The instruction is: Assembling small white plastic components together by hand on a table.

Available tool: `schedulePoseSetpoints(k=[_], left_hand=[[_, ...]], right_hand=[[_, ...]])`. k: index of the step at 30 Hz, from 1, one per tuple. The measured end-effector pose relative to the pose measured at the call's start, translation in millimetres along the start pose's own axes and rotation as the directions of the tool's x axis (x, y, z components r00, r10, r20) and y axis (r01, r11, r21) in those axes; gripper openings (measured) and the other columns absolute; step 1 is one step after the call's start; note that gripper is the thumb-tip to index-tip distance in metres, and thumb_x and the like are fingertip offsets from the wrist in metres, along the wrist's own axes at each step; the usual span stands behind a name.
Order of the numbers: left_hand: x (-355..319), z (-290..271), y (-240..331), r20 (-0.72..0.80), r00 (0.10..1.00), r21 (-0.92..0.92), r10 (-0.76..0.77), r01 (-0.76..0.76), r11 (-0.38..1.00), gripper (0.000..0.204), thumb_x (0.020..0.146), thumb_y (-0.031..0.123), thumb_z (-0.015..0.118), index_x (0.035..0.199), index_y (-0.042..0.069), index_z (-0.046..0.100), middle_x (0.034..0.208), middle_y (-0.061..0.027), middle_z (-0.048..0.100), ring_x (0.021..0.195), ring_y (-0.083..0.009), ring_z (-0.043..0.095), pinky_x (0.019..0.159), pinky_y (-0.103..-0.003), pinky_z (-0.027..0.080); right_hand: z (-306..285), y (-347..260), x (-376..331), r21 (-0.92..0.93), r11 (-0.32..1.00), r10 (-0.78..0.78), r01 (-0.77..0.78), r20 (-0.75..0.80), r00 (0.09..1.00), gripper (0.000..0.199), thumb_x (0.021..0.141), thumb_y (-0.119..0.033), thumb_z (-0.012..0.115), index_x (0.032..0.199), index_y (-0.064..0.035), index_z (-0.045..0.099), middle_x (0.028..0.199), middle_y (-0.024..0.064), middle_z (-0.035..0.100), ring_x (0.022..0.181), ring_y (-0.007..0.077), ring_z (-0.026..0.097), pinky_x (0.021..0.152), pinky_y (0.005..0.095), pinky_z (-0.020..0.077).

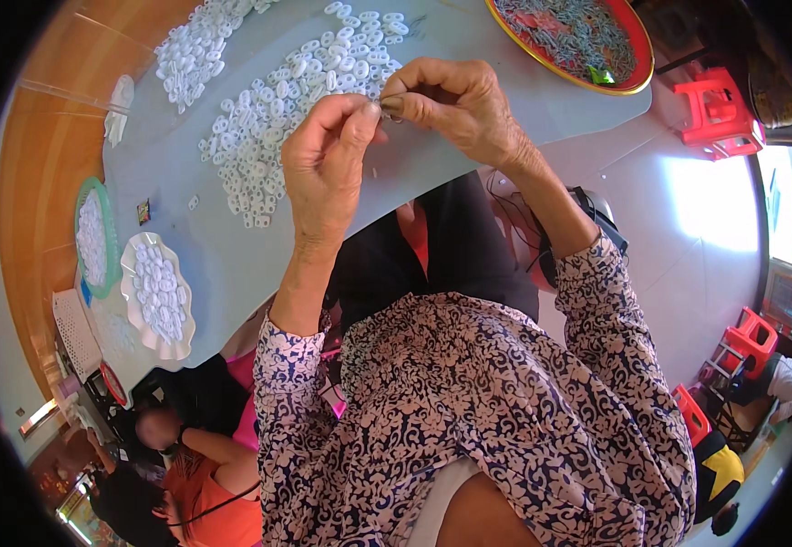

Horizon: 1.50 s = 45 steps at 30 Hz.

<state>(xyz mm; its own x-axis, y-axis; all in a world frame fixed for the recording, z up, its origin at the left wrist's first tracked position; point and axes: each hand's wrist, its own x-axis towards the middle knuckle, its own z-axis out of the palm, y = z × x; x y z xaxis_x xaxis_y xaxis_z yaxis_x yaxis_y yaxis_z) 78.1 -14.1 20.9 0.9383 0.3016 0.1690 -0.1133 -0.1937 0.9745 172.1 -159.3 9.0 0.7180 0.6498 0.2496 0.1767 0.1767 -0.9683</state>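
My left hand (pixel 325 164) and my right hand (pixel 458 105) meet above the grey table (pixel 232 260), thumbs and forefingers pinched together tip to tip. A tiny item, partly metallic-looking, seems to be between the fingertips; it is too small and covered to name. Beneath and beyond my hands spreads a loose pile of small white plastic oval pieces with holes (pixel 259 118). To the right of my right hand lies a round red tray with a gold rim (pixel 644 56), holding many small grey metal pins or screws (pixel 587 46).
Another heap of white pieces (pixel 191 55) lies at the far left. A scalloped white dish (pixel 186 339) and a green basket (pixel 112 205) hold more. Red stools (pixel 715 114) stand on the floor at right. A person in orange (pixel 218 492) sits at lower left.
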Motion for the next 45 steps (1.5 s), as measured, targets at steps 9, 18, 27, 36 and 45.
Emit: schedulePoseSetpoints(k=[9, 18, 27, 36, 45], left_hand=[[-3, -2, 2, 0.015, 0.999, -0.044, -0.039, 0.040, 0.998, 0.017, 0.091, 0.017, 0.058, 0.095, 0.001, 0.061, 0.075, -0.0008, 0.060, 0.064, -0.0032, 0.047, 0.057, -0.018, 0.039], [-3, 1, 3, 0.037, 0.996, -0.002, -0.084, 0.084, 0.996, 0.017, 0.090, 0.018, 0.056, 0.091, 0.001, 0.058, 0.074, 0.0007, 0.056, 0.063, -0.0031, 0.045, 0.056, -0.018, 0.037], [-2, 8, 5, 0.027, 0.997, 0.010, -0.078, 0.077, 0.997, 0.017, 0.089, 0.018, 0.055, 0.088, 0.001, 0.057, 0.071, 0.0000, 0.054, 0.065, -0.0043, 0.046, 0.057, -0.020, 0.039], [-1, 7, 3, 0.012, 0.998, 0.026, -0.062, 0.062, 0.998, 0.014, 0.087, 0.015, 0.053, 0.083, 0.001, 0.055, 0.069, 0.0021, 0.051, 0.062, -0.0037, 0.043, 0.056, -0.020, 0.037], [0, 9, 2, 0.001, 0.999, 0.041, -0.050, 0.050, 0.998, 0.011, 0.088, 0.011, 0.053, 0.083, 0.002, 0.054, 0.068, 0.0040, 0.047, 0.059, -0.0026, 0.037, 0.052, -0.019, 0.032]], right_hand=[[-1, 14, 2, 0.069, 0.997, 0.023, -0.023, -0.003, 1.000, 0.014, 0.087, -0.014, 0.065, 0.093, -0.0016, 0.067, 0.073, -0.0007, 0.061, 0.065, 0.0047, 0.053, 0.060, 0.0201, 0.0462], [-2, 15, 3, 0.153, 0.988, -0.021, 0.022, -0.009, 1.000, 0.019, 0.088, -0.010, 0.062, 0.104, -0.0002, 0.064, 0.085, 0.0023, 0.064, 0.072, 0.0073, 0.057, 0.067, 0.0212, 0.0499], [-1, 9, 1, 0.099, 0.995, 0.001, -0.001, 0.005, 1.000, 0.015, 0.087, -0.013, 0.064, 0.096, -0.0010, 0.067, 0.082, 0.0007, 0.065, 0.072, 0.0061, 0.056, 0.066, 0.0208, 0.0491], [-1, 13, 2, 0.086, 0.996, -0.038, 0.034, 0.046, 0.998, 0.014, 0.089, -0.011, 0.061, 0.099, -0.0014, 0.065, 0.086, -0.0001, 0.064, 0.074, 0.0053, 0.056, 0.069, 0.0205, 0.0497], [-1, 13, 2, 0.122, 0.992, 0.018, -0.017, -0.004, 1.000, 0.016, 0.089, -0.008, 0.061, 0.104, -0.0020, 0.063, 0.088, -0.0001, 0.063, 0.077, 0.0060, 0.057, 0.071, 0.0207, 0.0499]])
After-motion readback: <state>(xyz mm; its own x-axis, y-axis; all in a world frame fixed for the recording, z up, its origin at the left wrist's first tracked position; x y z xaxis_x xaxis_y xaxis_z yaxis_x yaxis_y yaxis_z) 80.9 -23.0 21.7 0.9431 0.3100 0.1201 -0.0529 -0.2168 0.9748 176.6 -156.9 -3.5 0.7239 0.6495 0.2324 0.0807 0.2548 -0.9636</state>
